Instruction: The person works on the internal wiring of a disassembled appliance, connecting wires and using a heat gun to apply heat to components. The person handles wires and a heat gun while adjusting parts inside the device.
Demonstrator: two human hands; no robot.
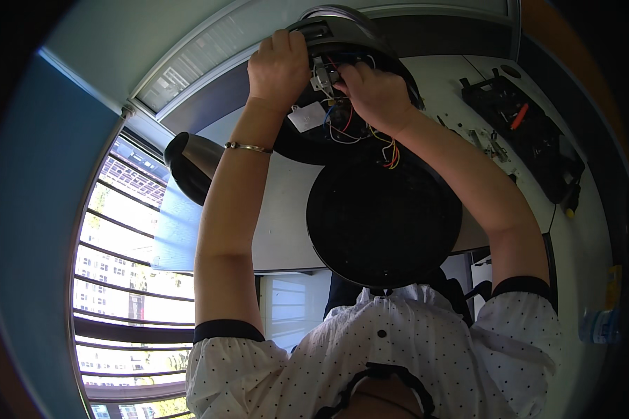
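Observation:
A round black appliance (pixel 297 146) lies opened at the far side of the desk, its wiring exposed. Its kind is not clear. Inside are a white rectangular piece (pixel 307 117), a grey metal bracket (pixel 321 78) and coloured wires (pixel 391 155). My left hand (pixel 279 68) is closed over the appliance's far left edge, beside a dark handle-like part. The fingers of my right hand (pixel 374 92) pinch together among the wires, right of the bracket; what they hold is too small to name. Nearer to me, a round black cover (pixel 384 216) reaches over the desk's front edge.
On the right lie a black tool case (pixel 538 150) with a red-handled tool (pixel 518 116), loose small metal parts (pixel 495 148) and a yellow-and-black handle (pixel 572 202). A silver-and-black vessel (pixel 196 164) stands at left, near the barred window (pixel 129 279). A low partition (pixel 223 91) borders the desk's far side.

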